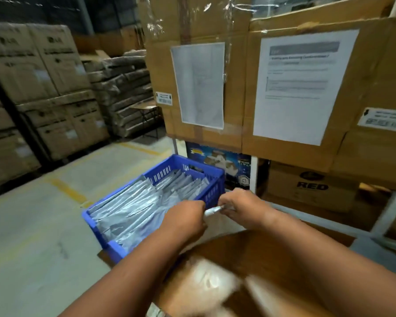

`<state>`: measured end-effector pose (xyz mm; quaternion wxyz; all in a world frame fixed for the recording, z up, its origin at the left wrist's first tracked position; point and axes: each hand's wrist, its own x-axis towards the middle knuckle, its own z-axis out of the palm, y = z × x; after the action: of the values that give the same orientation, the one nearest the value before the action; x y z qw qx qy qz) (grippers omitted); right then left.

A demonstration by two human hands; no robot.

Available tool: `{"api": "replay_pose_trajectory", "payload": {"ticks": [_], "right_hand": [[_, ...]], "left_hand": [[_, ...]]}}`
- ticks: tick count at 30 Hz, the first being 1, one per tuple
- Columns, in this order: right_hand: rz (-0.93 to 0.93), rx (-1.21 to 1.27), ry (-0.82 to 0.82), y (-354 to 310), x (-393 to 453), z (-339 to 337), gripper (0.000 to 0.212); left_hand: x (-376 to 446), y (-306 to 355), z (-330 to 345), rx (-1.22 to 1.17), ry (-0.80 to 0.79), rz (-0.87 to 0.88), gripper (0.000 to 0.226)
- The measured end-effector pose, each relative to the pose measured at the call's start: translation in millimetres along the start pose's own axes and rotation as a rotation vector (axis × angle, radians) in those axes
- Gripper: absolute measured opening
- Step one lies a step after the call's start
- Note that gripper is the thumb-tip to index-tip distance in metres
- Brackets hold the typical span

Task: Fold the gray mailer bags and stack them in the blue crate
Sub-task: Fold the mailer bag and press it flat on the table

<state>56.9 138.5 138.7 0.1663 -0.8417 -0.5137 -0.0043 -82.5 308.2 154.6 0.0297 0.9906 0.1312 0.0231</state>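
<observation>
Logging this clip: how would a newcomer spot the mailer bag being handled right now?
Find the blue crate on the floor. At its near right corner, the left hand and right hand pinch one gray mailer bag, the only one not lying among the stacked bags.

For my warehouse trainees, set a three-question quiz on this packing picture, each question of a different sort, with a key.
1. True or false: the blue crate already holds folded gray mailer bags.
2. Multiple choice: the folded bag being handled is gripped by A) the left hand only, B) the right hand only, C) both hands.
3. Fill in: the word printed on the dark-lettered carton at right is ____.

Key: 1 true; 2 C; 3 RED.
</observation>
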Motion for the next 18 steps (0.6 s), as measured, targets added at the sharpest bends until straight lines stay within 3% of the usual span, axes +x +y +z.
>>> {"api": "replay_pose_trajectory", "payload": {"ticks": [7,13,18], "right_hand": [[-0.209,-0.088,0.074,-60.3,95.2,-34.4,0.004],[-0.32,-0.281,-0.022,-108.7,164.1,-2.7,0.015],[-0.336,-0.419,-0.173,-105.7,192.5,34.9,0.01]], "left_hand": [[-22.3,-74.8,-63.9,-0.012,0.181,-0.163,0.026],[-48.7,-146.7,-50.6,-0.011,0.122,-0.321,0.025],[-48.9,-172.7,-19.1,-0.026,0.057,-0.371,0.023]]}}
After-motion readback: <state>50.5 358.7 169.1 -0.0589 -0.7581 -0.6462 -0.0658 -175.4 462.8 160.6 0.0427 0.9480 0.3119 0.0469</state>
